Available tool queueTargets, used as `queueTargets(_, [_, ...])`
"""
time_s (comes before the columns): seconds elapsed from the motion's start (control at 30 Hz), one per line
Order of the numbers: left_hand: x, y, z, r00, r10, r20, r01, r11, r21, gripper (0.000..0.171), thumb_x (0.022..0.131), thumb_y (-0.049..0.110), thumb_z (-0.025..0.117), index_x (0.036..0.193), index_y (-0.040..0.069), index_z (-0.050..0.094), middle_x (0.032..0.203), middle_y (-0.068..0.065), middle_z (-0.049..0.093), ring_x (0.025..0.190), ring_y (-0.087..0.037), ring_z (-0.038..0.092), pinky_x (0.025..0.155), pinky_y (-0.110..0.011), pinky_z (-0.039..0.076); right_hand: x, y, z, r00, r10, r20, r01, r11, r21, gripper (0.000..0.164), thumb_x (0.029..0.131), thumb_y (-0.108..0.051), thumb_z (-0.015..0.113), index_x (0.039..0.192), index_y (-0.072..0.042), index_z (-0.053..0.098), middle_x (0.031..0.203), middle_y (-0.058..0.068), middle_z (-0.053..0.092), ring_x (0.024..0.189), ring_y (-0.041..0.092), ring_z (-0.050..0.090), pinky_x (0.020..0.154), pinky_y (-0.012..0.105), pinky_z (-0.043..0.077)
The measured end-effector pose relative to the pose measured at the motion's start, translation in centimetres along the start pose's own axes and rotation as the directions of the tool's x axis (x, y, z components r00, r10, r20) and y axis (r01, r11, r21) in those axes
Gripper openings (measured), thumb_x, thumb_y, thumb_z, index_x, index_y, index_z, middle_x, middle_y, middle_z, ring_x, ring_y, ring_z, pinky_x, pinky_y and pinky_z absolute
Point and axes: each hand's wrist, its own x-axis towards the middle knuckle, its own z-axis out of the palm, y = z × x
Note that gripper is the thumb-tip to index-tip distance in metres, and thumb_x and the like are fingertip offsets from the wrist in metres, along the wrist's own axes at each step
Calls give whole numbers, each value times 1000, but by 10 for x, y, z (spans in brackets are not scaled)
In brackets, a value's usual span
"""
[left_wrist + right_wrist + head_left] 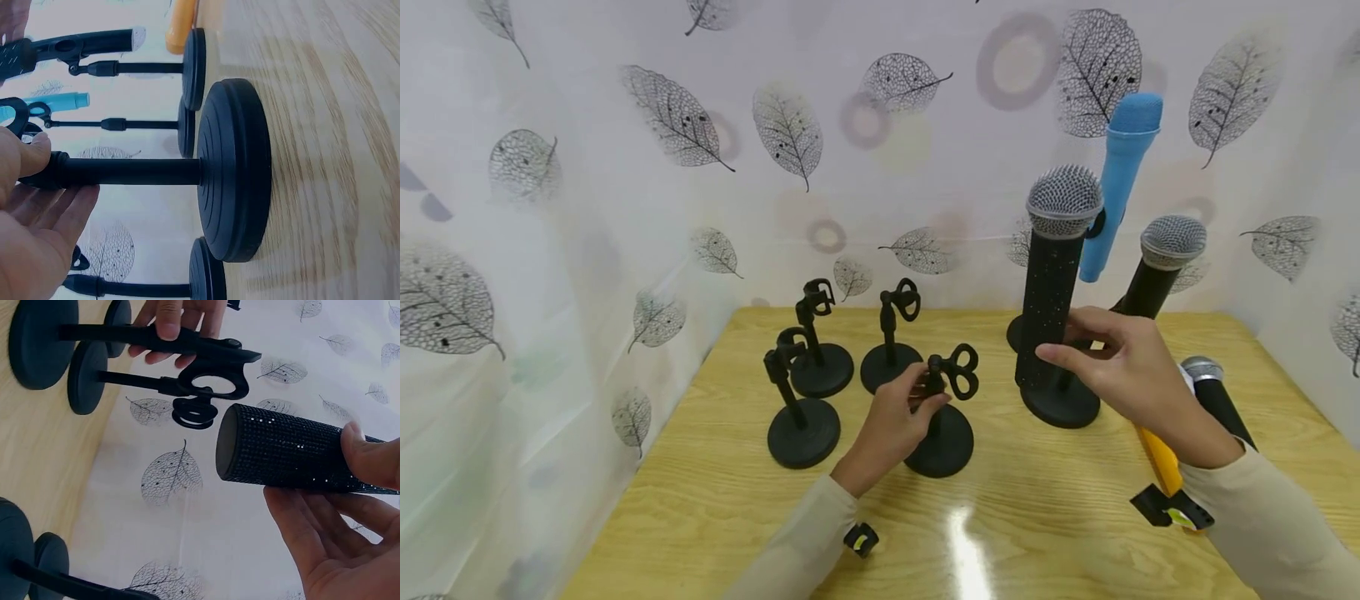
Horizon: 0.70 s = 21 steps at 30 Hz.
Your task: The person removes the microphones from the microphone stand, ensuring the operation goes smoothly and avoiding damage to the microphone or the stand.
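Note:
My left hand (891, 417) grips the upper stem of a black microphone stand (942, 454), thumb and fingers round it. Its round base rests on the wooden table, and its looped clip (951, 367) points right. In my right hand (1123, 375) is a black, glittery microphone (1048, 292), pinched by the lower handle between thumb and fingers. It stands nearly upright in the head view, silver mesh head on top. The right wrist view shows the microphone's flat bottom end (228, 444) close to the stand's clip, with a gap between them.
Three more black stands with bare clips (802, 437) stand at the left. On the right, stands carry a blue microphone (1116, 183) and a black one (1150, 287). Another black microphone (1221, 408) and a yellow-orange one (1161, 462) lie partly behind my right arm. Leaf-patterned sheeting (902, 200) borders the table.

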Motion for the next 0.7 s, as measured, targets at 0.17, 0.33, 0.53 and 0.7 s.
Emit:
queueTargets(0.17, [-5,-3,-10,999,-6,-38,7,1000,27,32,97,12,70,126,3,58,109,-12,70,98,-16,70,86,-23,57,-15,13,-5,998,38,59,-38,999,2,27,86,-7,81,112,-1,76,99,13,74,76,0,66,65,12,54])
queueTargets(0.33, [-10,-4,-19,998,-2,-67,5,999,34,29,97,11,70,123,2,60,109,-11,71,97,-17,71,85,-24,58,-30,28,-13,991,83,108,-81,996,-24,35,86,-9,82,118,3,73,107,18,74,88,-5,64,70,12,54])
queueTargets(0.53, [-14,-7,-28,996,-21,-88,26,998,53,28,98,13,69,123,7,61,111,-6,70,99,-15,71,86,-25,58,-45,43,-20,979,144,142,-131,987,-92,42,87,-17,83,122,4,71,113,22,72,93,17,71,69,16,57])
queueTargets(0.7, [-17,-10,-34,993,-32,-111,40,997,72,27,97,12,70,122,8,61,110,-6,71,96,-15,71,84,-27,59,-57,57,-27,966,198,169,-170,971,-167,48,85,-21,85,121,8,70,112,22,72,89,15,68,66,17,56])
